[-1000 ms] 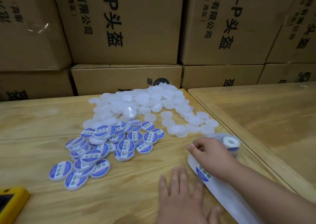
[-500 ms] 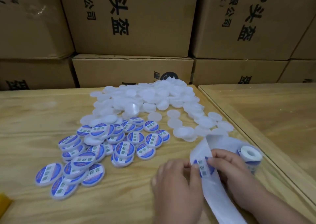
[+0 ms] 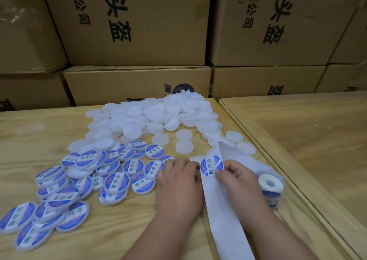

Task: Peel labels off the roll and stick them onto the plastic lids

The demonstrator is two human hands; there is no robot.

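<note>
Both hands are working at one label (image 3: 212,166) on the backing strip (image 3: 224,210) near the table's front edge: the right hand (image 3: 237,182) is pinching the strip beside it, the left hand (image 3: 178,182) is curling at its edge. The label is looking thin, limp and sticky, so it is probably best lifted by its rim, the light bare lids (image 3: 155,118) lying just beyond.

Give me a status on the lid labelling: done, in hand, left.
Done: a pile of labelled lids lies at the near left of the table. In hand: the left hand and right hand hold the backing strip at a blue label, beside the roll. Left: a larger heap of bare white lids behind, unlabelled.
</note>
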